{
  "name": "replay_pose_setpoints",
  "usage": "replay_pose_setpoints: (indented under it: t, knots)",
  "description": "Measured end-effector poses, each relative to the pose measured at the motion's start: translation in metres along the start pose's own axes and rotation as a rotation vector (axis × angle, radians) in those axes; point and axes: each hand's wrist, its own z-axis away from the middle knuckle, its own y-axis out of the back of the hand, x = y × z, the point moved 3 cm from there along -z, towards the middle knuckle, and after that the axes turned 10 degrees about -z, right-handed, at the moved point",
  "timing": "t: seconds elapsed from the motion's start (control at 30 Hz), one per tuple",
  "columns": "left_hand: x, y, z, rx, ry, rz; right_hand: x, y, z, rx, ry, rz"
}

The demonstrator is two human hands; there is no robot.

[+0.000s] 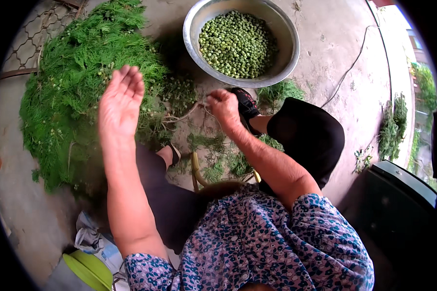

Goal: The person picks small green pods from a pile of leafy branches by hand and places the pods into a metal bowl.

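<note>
My left hand [121,102] is raised over the edge of a big heap of green conifer branches [77,92], palm showing, fingers a little bent and nothing in it. Curled closed, my right hand [223,109] is between my legs, just below a wide metal basin [292,60]. Whatever its fingers hold, if anything, is hidden; a bare brown twig [182,118] ends close beside it. Many small round green cones [238,46] lie in the basin. More cones cling to a sprig [179,92] between the heap and the basin.
Loose green sprigs [213,143] lie on the concrete floor around my feet and a yellow chair frame [195,167]. A dark green box [398,186] stands at right, with a cable [347,72] beyond. At lower left are a lime-green object [87,269] and crumpled bags [94,242].
</note>
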Motion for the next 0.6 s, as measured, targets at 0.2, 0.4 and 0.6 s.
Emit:
replay_pose_setpoints:
  t: [0.2,0.4,0.6]
  knots:
    - [0.017,-0.01,0.011,0.069,-0.015,-0.063,0.028,0.059,-0.124,0.312,0.33,0.581]
    - [0.014,-0.015,0.011,0.123,-0.017,-0.125,0.024,0.054,-0.18,0.208,0.457,0.873]
    - [0.013,-0.027,0.01,0.121,0.015,-0.212,0.038,0.045,-0.21,0.079,0.62,1.164]
